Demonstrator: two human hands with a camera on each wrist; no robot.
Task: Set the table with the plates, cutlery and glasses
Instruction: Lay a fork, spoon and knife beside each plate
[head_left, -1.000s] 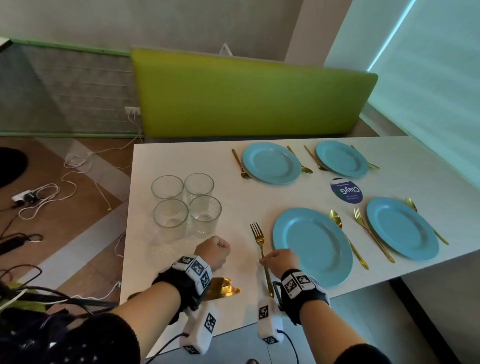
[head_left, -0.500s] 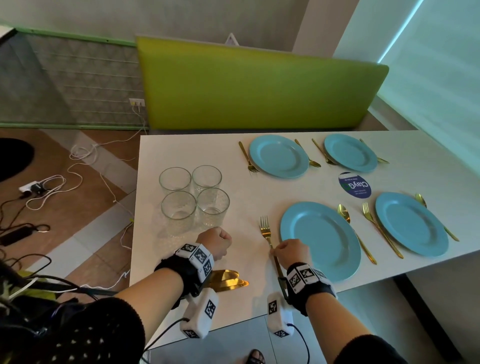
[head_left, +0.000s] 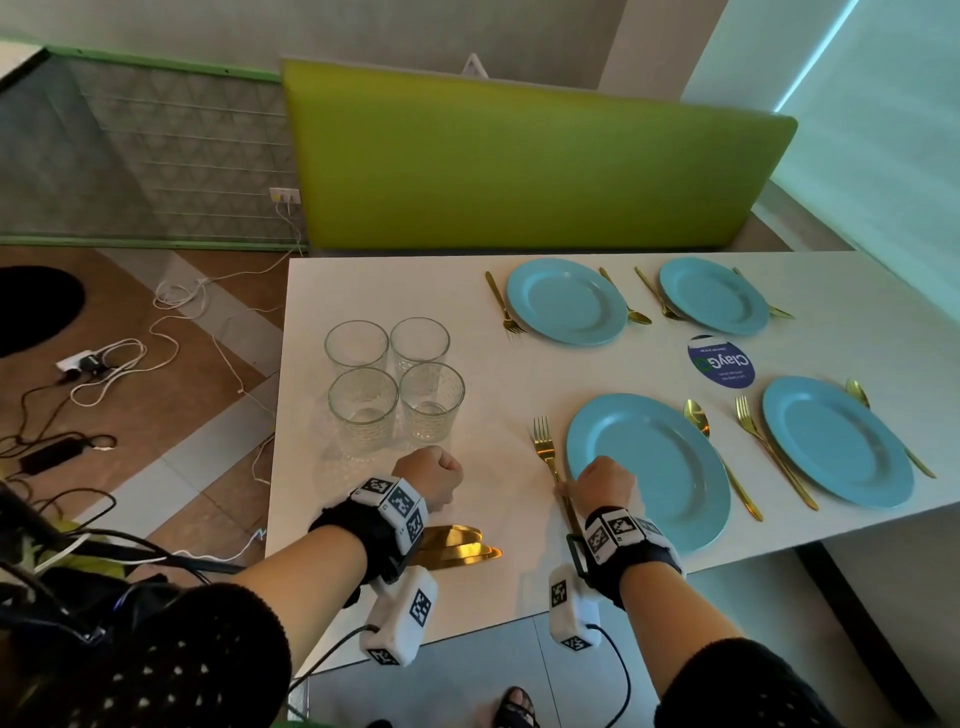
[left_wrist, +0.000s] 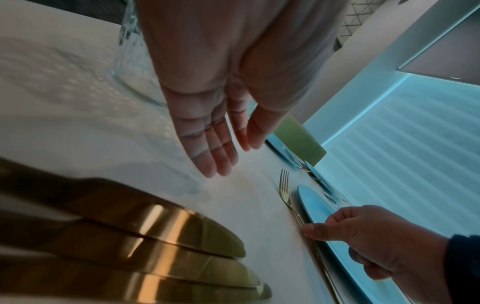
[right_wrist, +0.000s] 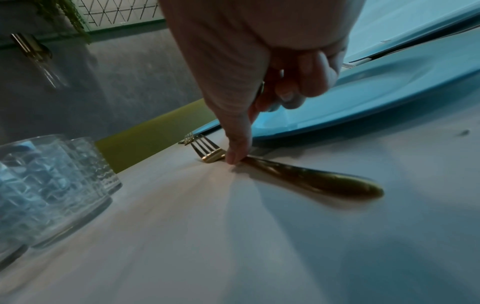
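A gold fork (head_left: 544, 451) (right_wrist: 207, 151) lies on the white table (head_left: 363, 291), just left of the near blue plate (head_left: 670, 467) (right_wrist: 389, 92). My right hand (head_left: 605, 483) (right_wrist: 241, 133) has its thumb tip pressed on the fork's neck, and its other fingers are curled in and hold nothing. My left hand (head_left: 431, 473) (left_wrist: 213, 156) hovers over the table just in front of the glasses, fingers hanging fairly straight, holding nothing. Several clear glasses (head_left: 395, 384) (right_wrist: 52, 174) stand grouped at the left. Gold knives (head_left: 457, 545) (left_wrist: 155, 236) lie stacked under my left wrist.
Three more blue plates (head_left: 566, 301) (head_left: 714, 296) (head_left: 836, 441) are set with gold forks and spoons beside them. A round blue sticker (head_left: 721, 361) sits between the plates. A green bench back (head_left: 519, 156) stands behind the table. Cables (head_left: 104, 364) trail over the floor to the left.
My right hand has crept forward along the fork toward its tines. The fork stays beside the plate. My left hand has held its place near the glasses.
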